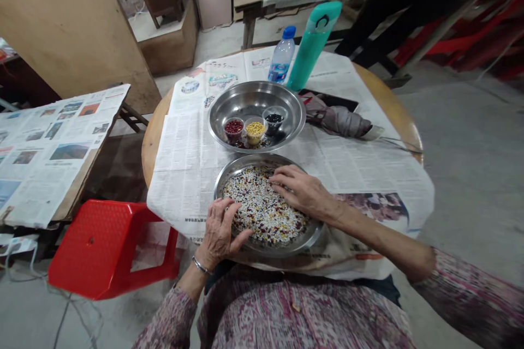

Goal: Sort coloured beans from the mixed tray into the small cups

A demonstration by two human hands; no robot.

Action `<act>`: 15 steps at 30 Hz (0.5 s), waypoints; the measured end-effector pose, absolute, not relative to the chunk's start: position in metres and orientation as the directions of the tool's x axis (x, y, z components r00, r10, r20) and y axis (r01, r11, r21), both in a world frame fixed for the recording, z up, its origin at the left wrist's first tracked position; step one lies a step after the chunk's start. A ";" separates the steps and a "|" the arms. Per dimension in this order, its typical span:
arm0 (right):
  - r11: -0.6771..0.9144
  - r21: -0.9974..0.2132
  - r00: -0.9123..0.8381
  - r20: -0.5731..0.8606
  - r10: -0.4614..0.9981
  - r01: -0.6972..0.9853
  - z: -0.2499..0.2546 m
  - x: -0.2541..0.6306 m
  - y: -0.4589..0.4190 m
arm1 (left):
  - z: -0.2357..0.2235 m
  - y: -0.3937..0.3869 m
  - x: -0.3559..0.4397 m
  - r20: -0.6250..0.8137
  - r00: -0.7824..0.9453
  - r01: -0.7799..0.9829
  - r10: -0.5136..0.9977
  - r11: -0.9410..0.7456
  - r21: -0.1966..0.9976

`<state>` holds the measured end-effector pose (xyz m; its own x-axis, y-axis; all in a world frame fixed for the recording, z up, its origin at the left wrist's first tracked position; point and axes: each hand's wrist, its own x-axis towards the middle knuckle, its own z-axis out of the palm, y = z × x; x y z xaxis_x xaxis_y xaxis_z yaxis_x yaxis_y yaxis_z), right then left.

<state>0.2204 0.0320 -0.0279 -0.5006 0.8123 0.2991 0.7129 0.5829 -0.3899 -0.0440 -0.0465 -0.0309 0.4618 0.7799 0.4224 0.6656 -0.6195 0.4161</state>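
A round metal pan (220,187) in front of me holds a mix of white grains and red, yellow and black beans (262,207). My left hand (221,229) rests at the pan's left rim, its fingers spread and thumb out over the grains. From the right, my right hand (301,191) reaches over the mix, fingers bent and somewhat apart, the tips at the grains. I see nothing held in it. Behind stands a metal basin (245,95) with small cups of red beans (233,127), yellow beans (255,130) and black beans (274,120). Some loose beans lie beside the cups.
Newspaper (180,147) covers the round table. A water bottle (282,54), a green bottle (313,43) and a grey folded umbrella-like bundle (344,121) stand or lie beyond the basin. At the left are a red stool (94,245) and a newspaper-covered table (61,147).
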 end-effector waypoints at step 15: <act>0.698 -0.474 -0.804 -0.037 0.593 0.537 -0.003 0.208 -0.036 | -0.029 -0.046 -0.042 0.406 0.478 0.676 0.779 -0.621 0.397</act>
